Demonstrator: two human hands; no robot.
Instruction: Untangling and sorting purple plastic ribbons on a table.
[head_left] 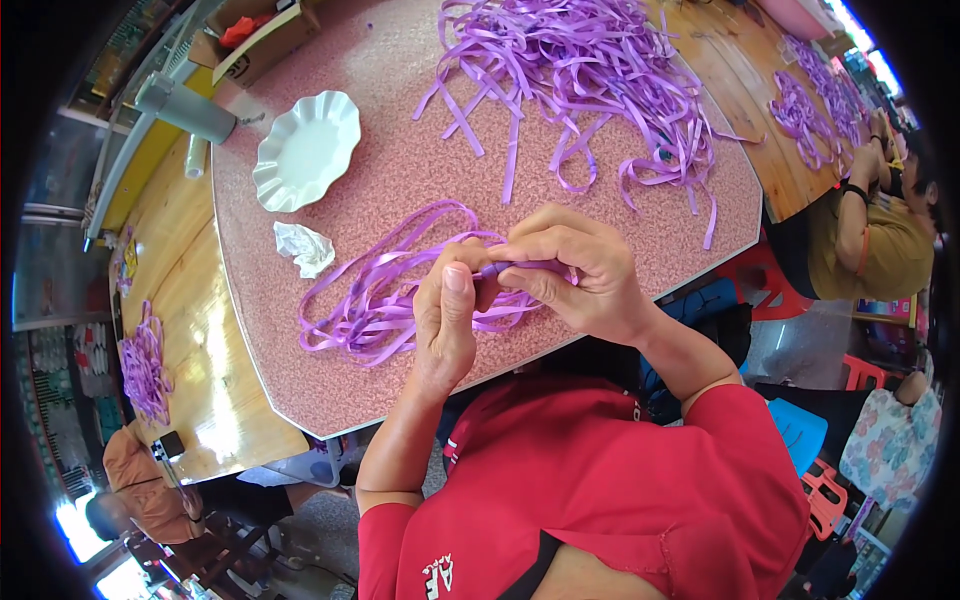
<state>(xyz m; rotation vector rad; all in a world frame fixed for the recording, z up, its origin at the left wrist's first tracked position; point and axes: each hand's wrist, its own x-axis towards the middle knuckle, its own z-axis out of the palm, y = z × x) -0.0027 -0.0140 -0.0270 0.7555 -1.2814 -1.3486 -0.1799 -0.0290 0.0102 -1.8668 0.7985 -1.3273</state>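
Pink table (270,340) | purple ribbon heap (580,75), far side | purple loops (365,315), nearer, partly behind hands | white scalloped plate (308,150), left | right hand (590,270), fingertips pinched on strap (545,266) | left hand (445,315), fingers closed on it too | tissue (303,250), beside loops | strap, between hands

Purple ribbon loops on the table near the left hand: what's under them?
Pink speckled tabletop shows between the purple ribbon loops. Anything directly beneath the strands, or hidden behind the left hand, can't be seen.

A crumpled wad (304,250) lies near a plate (308,150).
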